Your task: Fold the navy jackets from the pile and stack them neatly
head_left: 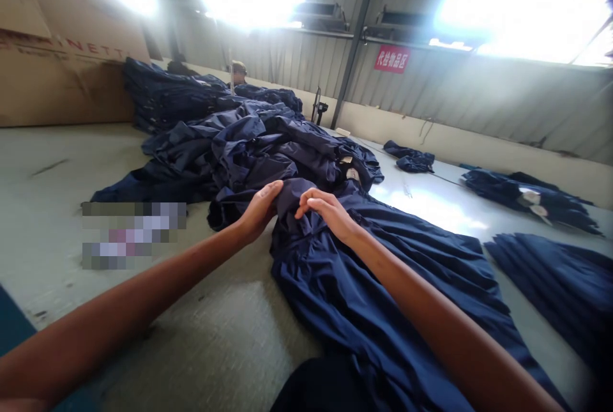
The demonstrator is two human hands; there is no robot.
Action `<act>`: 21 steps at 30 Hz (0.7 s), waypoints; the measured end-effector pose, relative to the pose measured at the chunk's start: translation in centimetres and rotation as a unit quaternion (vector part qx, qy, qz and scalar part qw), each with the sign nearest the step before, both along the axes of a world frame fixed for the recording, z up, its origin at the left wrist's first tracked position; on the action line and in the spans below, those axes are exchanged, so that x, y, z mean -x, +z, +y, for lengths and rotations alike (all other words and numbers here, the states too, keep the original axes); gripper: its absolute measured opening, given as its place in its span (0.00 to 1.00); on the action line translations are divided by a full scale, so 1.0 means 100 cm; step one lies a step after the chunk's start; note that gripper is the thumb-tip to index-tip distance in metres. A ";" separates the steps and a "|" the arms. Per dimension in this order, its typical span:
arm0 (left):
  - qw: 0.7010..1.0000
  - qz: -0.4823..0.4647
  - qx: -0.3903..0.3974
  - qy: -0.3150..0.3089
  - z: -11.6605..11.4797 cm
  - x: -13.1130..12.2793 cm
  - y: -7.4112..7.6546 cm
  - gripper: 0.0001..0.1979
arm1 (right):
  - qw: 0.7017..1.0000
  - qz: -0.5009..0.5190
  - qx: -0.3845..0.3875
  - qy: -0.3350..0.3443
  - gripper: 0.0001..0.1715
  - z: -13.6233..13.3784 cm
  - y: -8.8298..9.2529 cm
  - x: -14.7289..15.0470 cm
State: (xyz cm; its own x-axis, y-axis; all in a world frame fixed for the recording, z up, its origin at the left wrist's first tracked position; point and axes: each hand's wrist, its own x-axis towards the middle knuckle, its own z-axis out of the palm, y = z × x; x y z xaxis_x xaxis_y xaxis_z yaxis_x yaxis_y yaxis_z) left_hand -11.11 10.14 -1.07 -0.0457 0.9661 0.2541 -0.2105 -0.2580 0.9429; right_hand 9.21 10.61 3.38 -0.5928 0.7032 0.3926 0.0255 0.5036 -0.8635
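A dark navy garment [330, 278] of thin, smooth cloth stretches from the heap towards me, its upper part bunched between my hands. Against the left side of that bunch rests my left hand [259, 211], thumb straight; its other fingers are partly hidden by the cloth. My right hand [329, 211] is on the bunch from the other side, with its fingers curled over a fold. Just beyond both hands lies a large heap of navy garments [268, 137]. A white label [353, 174] shows on the heap's right side.
Stacked navy garments [555, 284] lie at right, with a labelled pile [527, 198] and a small bundle [409, 158] farther back. A cardboard box [62, 80] stands at back left on the pale table [43, 163]. A person's head [238, 72] shows behind the heap.
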 end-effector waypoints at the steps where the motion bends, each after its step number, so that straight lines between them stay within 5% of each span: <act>1: 1.000 -0.005 0.006 -0.027 0.000 0.000 0.002 0.29 | 0.999 -0.010 0.000 -0.035 0.16 0.000 -0.001 -0.004; 5: 1.000 -0.014 -0.019 -0.005 -0.002 -0.002 0.003 0.25 | 0.946 -0.052 -0.092 -0.306 0.28 0.011 -0.005 -0.020; 7: 0.997 0.032 -0.067 0.014 -0.005 -0.003 0.004 0.22 | 0.935 -0.081 -0.073 -0.336 0.44 0.018 -0.004 -0.026; 10: 0.987 0.103 -0.121 0.024 -0.012 -0.005 0.008 0.19 | 0.957 -0.111 0.089 -0.253 0.57 0.024 0.001 -0.030; 12: 0.981 0.130 -0.139 0.036 -0.016 -0.006 0.011 0.18 | 0.964 -0.107 0.162 -0.180 0.53 0.025 0.004 -0.031; 16: 0.969 0.163 -0.157 0.095 -0.016 -0.007 0.013 0.16 | 0.973 -0.061 0.215 -0.054 0.36 0.021 0.010 -0.035; 21: 0.949 0.177 -0.160 0.207 -0.006 0.002 0.007 0.15 | 0.976 -0.086 0.196 -0.036 0.45 0.017 0.002 -0.044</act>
